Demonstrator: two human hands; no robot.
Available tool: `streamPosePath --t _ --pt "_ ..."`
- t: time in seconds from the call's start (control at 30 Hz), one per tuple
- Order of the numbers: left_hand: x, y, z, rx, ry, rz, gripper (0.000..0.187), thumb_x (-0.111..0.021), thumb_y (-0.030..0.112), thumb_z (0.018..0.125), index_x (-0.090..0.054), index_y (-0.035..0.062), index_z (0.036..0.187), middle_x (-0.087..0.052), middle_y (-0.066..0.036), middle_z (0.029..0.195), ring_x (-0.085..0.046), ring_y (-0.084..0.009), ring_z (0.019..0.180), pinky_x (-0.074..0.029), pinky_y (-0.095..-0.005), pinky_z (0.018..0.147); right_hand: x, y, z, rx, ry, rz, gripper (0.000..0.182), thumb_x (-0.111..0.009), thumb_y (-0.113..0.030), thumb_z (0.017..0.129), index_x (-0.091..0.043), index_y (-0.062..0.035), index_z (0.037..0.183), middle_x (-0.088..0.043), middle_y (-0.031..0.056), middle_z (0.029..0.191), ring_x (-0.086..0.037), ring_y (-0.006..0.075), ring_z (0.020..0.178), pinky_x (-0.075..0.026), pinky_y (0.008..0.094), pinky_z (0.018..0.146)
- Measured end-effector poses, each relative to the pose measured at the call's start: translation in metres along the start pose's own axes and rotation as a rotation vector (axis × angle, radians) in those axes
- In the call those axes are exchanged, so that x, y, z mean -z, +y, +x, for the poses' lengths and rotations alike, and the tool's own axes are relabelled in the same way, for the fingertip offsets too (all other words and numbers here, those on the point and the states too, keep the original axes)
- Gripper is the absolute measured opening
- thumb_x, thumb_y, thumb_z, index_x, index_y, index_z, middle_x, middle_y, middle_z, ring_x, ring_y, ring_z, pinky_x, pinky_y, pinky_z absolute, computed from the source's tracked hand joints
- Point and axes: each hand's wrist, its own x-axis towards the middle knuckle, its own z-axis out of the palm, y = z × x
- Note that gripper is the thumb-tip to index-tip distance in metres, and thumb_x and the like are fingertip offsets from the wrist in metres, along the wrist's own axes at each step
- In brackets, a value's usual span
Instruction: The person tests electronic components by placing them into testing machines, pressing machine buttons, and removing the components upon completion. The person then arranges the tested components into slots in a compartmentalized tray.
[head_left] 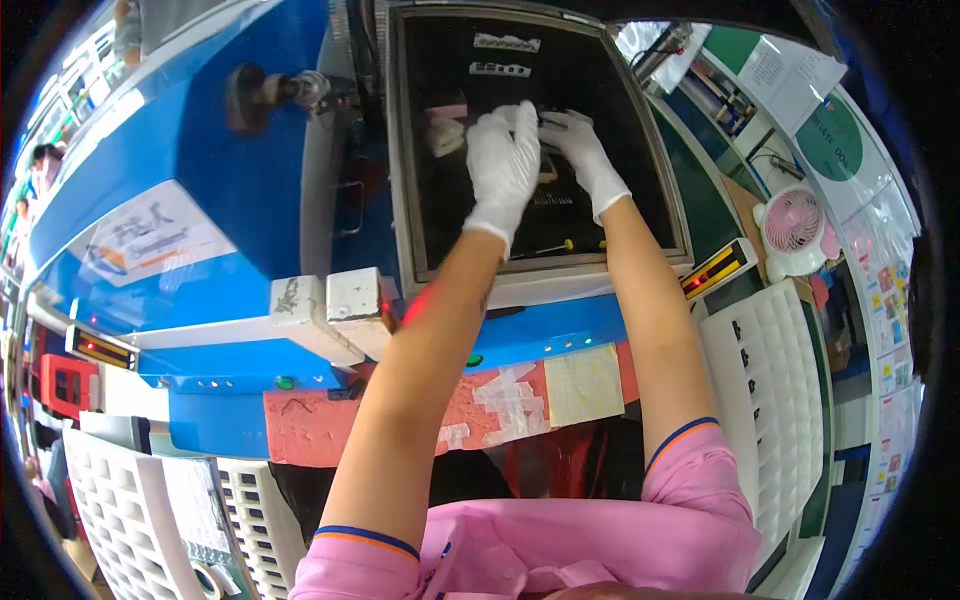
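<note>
My left hand (504,168), in a white glove, reaches over the dark recessed panel (450,215) of the machine, its fingers pressed together and pointing away from me. Close to its right, my right hand (583,158), also gloved, has its fingers bent toward the left hand. What either hand holds, if anything, is hidden. A whitish crumpled item (446,136) lies left of the left hand. Two light marked strips (507,43) are beyond the hands. Nearer me on the panel is a thin tool with a yellow end (568,245).
White dimpled trays (770,390) stand at the right and lower left. A pink fan (795,222) is at the right. White blocks (355,300) and a black knob (248,98) are on the blue machine at the left. Yellow-black sensor bars flank the front.
</note>
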Motion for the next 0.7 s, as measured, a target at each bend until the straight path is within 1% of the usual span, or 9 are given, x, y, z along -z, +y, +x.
streamPosePath --t 0.1,0.17,0.23,0.27,0.3,0.4,0.47,0.6,0.7 --pt "0.031 0.036 -0.051 -0.340 0.032 0.006 0.027 -0.057 0.022 0.085 -0.058 0.0010 0.101 -0.058 -0.020 0.090 -0.051 -0.0371 0.090 -0.042 -0.0432 0.081 0.006 -0.002 -0.003 0.336 0.233 -0.295 0.040 -0.061 -0.012 0.085 -0.053 -0.0019 0.123 -0.058 0.0123 0.115 -0.059 0.0170 0.099 -0.045 0.0265 0.086" --pt "0.061 0.049 -0.096 -0.476 -0.076 0.096 0.032 -0.060 0.019 0.082 -0.054 0.0032 0.110 -0.055 -0.018 0.096 -0.050 -0.0356 0.093 -0.042 -0.0420 0.081 -0.001 -0.039 -0.062 0.374 0.361 -0.126 0.036 -0.058 -0.006 0.085 -0.055 -0.0004 0.120 -0.060 0.0126 0.113 -0.056 0.0170 0.103 -0.043 0.0274 0.089" --pt "0.093 0.050 -0.152 -0.409 -0.283 0.280 0.040 -0.061 0.025 0.080 -0.053 0.0045 0.114 -0.052 -0.018 0.105 -0.047 -0.0365 0.099 -0.040 -0.0448 0.085 -0.012 -0.053 -0.133 0.648 0.505 -0.166 0.032 -0.055 -0.003 0.086 -0.057 0.0002 0.118 -0.059 0.0112 0.117 -0.054 0.0180 0.109 -0.039 0.0286 0.095" --pt "0.108 0.048 -0.181 -0.349 -0.391 0.392 0.043 -0.061 0.027 0.079 -0.053 0.0049 0.114 -0.050 -0.019 0.109 -0.046 -0.0371 0.103 -0.038 -0.0462 0.087 -0.005 -0.041 -0.159 0.726 0.610 -0.393 0.031 -0.054 -0.002 0.086 -0.058 0.0002 0.116 -0.058 0.0117 0.120 -0.053 0.0207 0.112 -0.038 0.0306 0.097" --pt "0.119 0.042 -0.205 -0.352 -0.443 0.429 0.046 -0.061 0.029 0.078 -0.053 0.0051 0.116 -0.047 -0.020 0.116 -0.044 -0.0373 0.107 -0.037 -0.0476 0.089 -0.002 -0.027 -0.186 0.707 0.684 -0.514 0.029 -0.053 -0.002 0.086 -0.059 -0.0003 0.114 -0.057 0.0131 0.120 -0.053 0.0234 0.113 -0.036 0.0322 0.099" --pt "0.139 0.019 -0.257 -0.344 -0.508 0.591 0.051 -0.062 0.030 0.075 -0.052 0.0059 0.118 -0.039 -0.021 0.129 -0.041 -0.0379 0.113 -0.034 -0.0488 0.093 0.002 0.044 -0.251 0.405 0.813 -0.841 0.036 -0.056 -0.012 0.087 -0.054 -0.0061 0.123 -0.044 0.0153 0.134 -0.036 0.0304 0.128 -0.029 0.0407 0.105" --pt "0.146 0.009 -0.272 -0.338 -0.525 0.709 0.053 -0.062 0.031 0.074 -0.051 0.0065 0.120 -0.034 -0.021 0.136 -0.040 -0.0383 0.115 -0.033 -0.0485 0.094 -0.009 0.075 -0.281 0.209 0.788 -0.822 0.050 -0.055 -0.021 0.089 -0.039 -0.0105 0.136 -0.029 0.0156 0.144 -0.027 0.0332 0.133 -0.026 0.0437 0.107" --pt "0.146 0.008 -0.281 -0.293 -0.586 0.838 0.060 -0.062 0.031 0.073 -0.046 0.0047 0.125 -0.031 -0.023 0.138 -0.041 -0.0367 0.114 -0.034 -0.0465 0.092 -0.022 0.089 -0.304 0.140 0.700 -0.705 0.061 -0.053 -0.027 0.091 -0.024 -0.0135 0.142 -0.020 0.0158 0.148 -0.025 0.0332 0.134 -0.024 0.0438 0.108" --pt "0.144 0.018 -0.278 -0.202 -0.655 0.841 0.059 -0.063 0.031 0.074 -0.047 0.0029 0.124 -0.030 -0.023 0.138 -0.041 -0.0359 0.113 -0.036 -0.0453 0.090 -0.018 0.078 -0.299 0.115 0.729 -0.740 0.065 -0.053 -0.030 0.091 -0.020 -0.0114 0.143 -0.019 0.0175 0.148 -0.027 0.0348 0.133 -0.028 0.0440 0.106"
